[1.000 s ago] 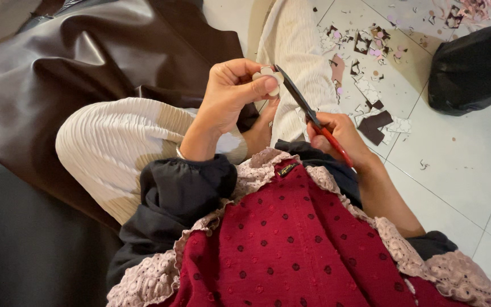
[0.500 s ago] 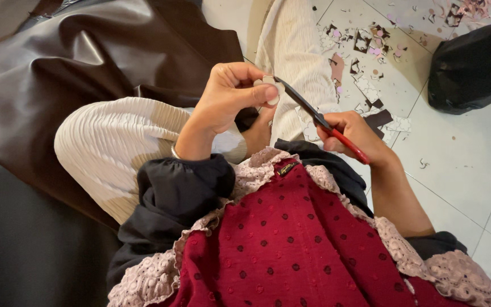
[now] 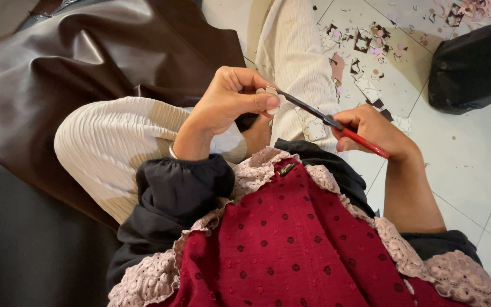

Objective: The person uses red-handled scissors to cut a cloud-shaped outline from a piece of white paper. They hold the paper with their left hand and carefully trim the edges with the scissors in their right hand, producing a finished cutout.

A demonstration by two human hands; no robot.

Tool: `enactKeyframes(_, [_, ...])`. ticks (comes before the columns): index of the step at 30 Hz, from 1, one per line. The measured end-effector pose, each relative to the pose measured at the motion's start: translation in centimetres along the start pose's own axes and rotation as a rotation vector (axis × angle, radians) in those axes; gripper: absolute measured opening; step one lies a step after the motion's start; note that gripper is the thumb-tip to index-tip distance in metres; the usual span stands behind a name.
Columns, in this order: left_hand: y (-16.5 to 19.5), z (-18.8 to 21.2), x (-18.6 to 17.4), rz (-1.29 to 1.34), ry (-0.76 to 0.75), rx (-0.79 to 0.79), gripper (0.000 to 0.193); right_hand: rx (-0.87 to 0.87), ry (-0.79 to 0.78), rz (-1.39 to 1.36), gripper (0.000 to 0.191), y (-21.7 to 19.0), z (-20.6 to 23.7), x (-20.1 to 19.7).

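Observation:
My left hand [image 3: 228, 102] pinches a small pale paper cutout [image 3: 269, 92] between thumb and fingers, above my lap. My right hand [image 3: 370, 132] grips a pair of red-handled scissors [image 3: 336, 124] whose dark blades point left and reach the cutout. Both hands hover over my cream ribbed trousers [image 3: 109, 148]. Another flower-shaped cutout [image 3: 315, 129] lies on the trouser leg below the scissors.
A brown leather sheet [image 3: 86, 57] lies draped at the left. A black bag [image 3: 475, 65] sits on the white tiled floor [image 3: 473, 159] at upper right. Several pink and dark paper scraps [image 3: 365, 42] are scattered on the tiles by my leg.
The scissors have tilted flatter and their tips have moved in to the cutout. My right hand has shifted slightly right and down. My left hand stays in place.

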State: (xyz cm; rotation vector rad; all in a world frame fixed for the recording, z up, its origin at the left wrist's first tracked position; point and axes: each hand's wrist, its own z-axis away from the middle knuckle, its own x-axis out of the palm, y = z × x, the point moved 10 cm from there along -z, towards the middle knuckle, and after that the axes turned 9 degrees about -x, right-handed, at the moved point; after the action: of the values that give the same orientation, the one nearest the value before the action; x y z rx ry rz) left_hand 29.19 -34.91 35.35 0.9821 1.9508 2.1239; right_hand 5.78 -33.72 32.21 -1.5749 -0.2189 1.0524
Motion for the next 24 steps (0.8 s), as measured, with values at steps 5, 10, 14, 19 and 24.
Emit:
enactKeyframes(5, [-0.9, -0.7, -1.6, 0.11, 0.115, 0.025, 0.014, -0.087, 0.136, -0.17, 0.058, -1.0, 0.4, -1.2])
enactKeyframes(10, [-2.4, -1.4, -2.8, 0.154, 0.248, 0.015, 0.018, -0.187, 0.191, -0.336, 0.055, -2.8, -1.4, -0.3])
enactKeyframes(14, [-2.8, -1.6, -2.9, 0.221, 0.243, 0.03, 0.02, -0.146, 0.309, -0.296, 0.036, -3.5, -3.4, 0.5])
enactKeyframes(19, [-3.3, -1.8, -2.4, 0.254, 0.221, 0.006, 0.017, -0.221, 0.459, -0.368, 0.033, -5.6, -4.7, 0.9])
enactKeyframes(24, [-3.0, -1.8, -1.0, 0.287, 0.14, 0.005, 0.015, -0.23, 0.609, -0.293, 0.032, -6.8, -5.4, 0.1])
